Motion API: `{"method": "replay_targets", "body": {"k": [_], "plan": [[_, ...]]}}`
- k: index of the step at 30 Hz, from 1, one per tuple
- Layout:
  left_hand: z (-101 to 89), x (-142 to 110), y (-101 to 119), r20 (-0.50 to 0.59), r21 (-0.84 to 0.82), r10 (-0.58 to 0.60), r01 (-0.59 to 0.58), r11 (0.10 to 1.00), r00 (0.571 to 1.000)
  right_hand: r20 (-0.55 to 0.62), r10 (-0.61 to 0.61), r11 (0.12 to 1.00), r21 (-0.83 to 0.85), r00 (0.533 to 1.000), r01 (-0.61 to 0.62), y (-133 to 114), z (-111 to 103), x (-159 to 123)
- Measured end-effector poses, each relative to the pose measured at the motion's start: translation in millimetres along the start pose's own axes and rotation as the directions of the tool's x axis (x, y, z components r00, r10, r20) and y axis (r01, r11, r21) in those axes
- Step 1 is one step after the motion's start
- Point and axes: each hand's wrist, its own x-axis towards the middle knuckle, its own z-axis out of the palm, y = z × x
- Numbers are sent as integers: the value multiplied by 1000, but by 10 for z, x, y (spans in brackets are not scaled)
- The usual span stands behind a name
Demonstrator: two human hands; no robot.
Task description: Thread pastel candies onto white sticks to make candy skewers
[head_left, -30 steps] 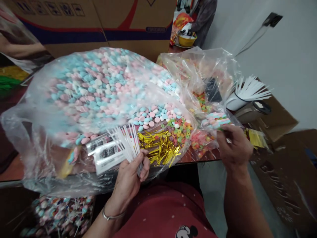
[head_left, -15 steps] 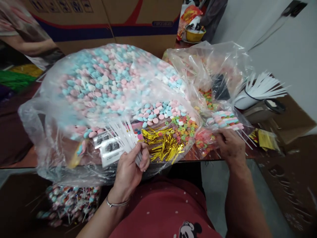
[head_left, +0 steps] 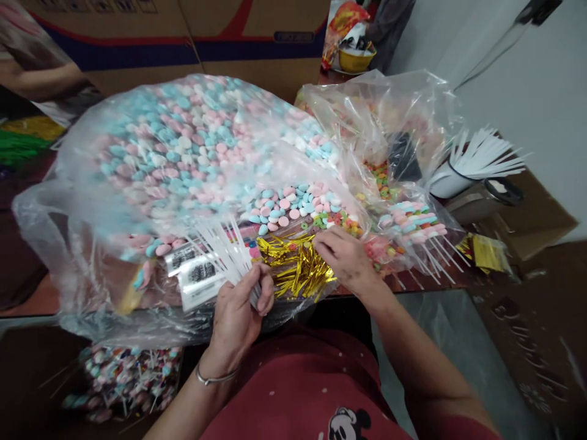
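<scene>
My left hand point(head_left: 243, 305) is closed round a fanned bundle of white lollipop sticks point(head_left: 224, 247) near the table's front edge. My right hand point(head_left: 343, 256) hovers over the right end of the gold twist ties point(head_left: 296, 266), fingers curled together; whatever they hold, if anything, is hidden. Just behind it lie small ring candies point(head_left: 337, 219) in several colours, partly covered by the hand. Pink, blue and white candies point(head_left: 284, 205) spill from the mouth of a large clear bag point(head_left: 183, 146). To the right, skewered marshmallow-like candies point(head_left: 415, 221) on white sticks lie in a pile.
More white sticks point(head_left: 486, 156) stand in a white cup point(head_left: 449, 177) beside a dark-lidded container point(head_left: 486, 201). A packet of gold ties point(head_left: 488, 253) lies at right. Finished-looking candy sticks point(head_left: 131, 379) fill a box below left. Another person's arm point(head_left: 46, 82) shows at upper left.
My right hand has moved left from the pile of skewered candies to the gold ties and ring candies. The left hand keeps its bundle of sticks in nearly the same place.
</scene>
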Motion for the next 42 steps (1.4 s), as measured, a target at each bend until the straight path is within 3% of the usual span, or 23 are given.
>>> {"method": "replay_targets", "body": {"k": [3,5,8,15,23,35,39,42], "plan": [[-43,-11,-2,-14,26,3,-2,1000,1000,219,107,982,-174,970,-69,-155,243,260],[-68,-13,5,-36,36,-5,6,999,999,304,162,957,-282,939,-74,-233,324,371],[-95,-14,15,-61,41,-19,21,999,998,362,193,931,-362,912,-53,-315,360,438],[-117,-19,-2,-56,40,-25,27,999,998,434,104,930,-362,895,67,-401,369,338],[-117,-20,-11,-49,65,-28,31,997,998,461,27,944,-304,887,129,-411,369,314],[-86,-25,-17,-58,67,-8,12,998,998,458,49,945,-309,888,108,-295,366,390],[-84,-26,0,-47,60,-11,14,998,999,401,76,964,-263,913,35,-282,275,405],[-94,-35,22,-42,59,-25,27,998,999,248,43,988,-152,968,-5,-234,114,300]]}}
